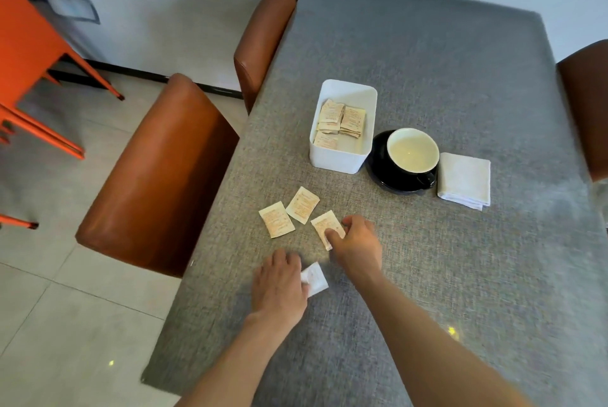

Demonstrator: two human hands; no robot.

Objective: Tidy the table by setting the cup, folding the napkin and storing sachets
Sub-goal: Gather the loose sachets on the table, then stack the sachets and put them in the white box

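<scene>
A white box (335,161) on the grey table holds several beige sachets (342,120). To its right a black cup with a cream inside (413,151) stands on a black saucer (378,173). A folded white napkin (464,179) lies beside the saucer. Two loose sachets (276,219) (302,204) lie flat in front of the box. My right hand (357,242) pinches a third sachet (324,225) on the tabletop. My left hand (279,285) grips a pale sachet (316,278) nearer to me.
The table (427,61) wears a grey cloth. Two brown leather chairs (158,176) (263,35) stand along its left side, another brown chair (585,104) at the right edge. Orange chair legs (33,77) stand on the tiled floor at far left.
</scene>
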